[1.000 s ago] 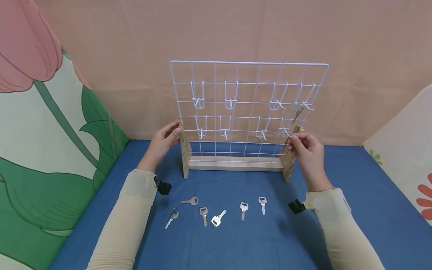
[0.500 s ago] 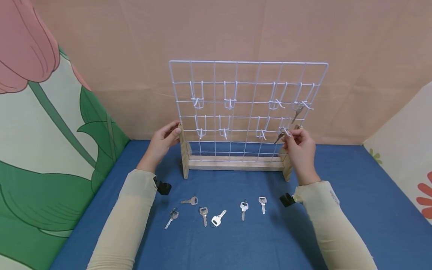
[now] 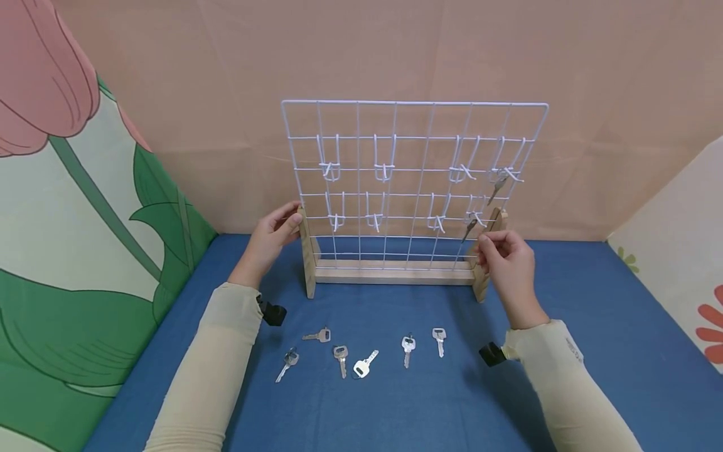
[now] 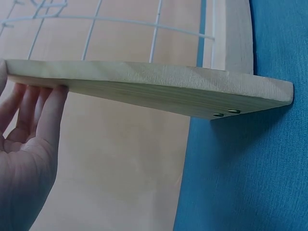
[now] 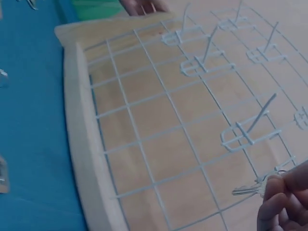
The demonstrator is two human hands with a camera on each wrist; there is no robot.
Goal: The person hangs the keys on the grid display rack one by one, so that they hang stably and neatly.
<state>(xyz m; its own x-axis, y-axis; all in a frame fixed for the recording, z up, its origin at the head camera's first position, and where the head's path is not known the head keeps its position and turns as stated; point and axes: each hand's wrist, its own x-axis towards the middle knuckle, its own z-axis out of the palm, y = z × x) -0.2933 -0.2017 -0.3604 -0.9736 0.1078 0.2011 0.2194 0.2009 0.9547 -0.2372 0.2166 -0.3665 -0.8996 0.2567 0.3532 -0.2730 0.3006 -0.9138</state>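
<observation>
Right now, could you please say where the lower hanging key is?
In the head view, the lower key hangs at the lower-right hook, left of the right hand.

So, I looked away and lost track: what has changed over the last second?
The right hand moved a key leftward onto the lower right hook, where it now hangs, and has drawn back down and rightward, apparently letting go. The left hand stayed gripping the wooden stand; the six keys on the blue table and the upper hanging key stayed put.
</observation>
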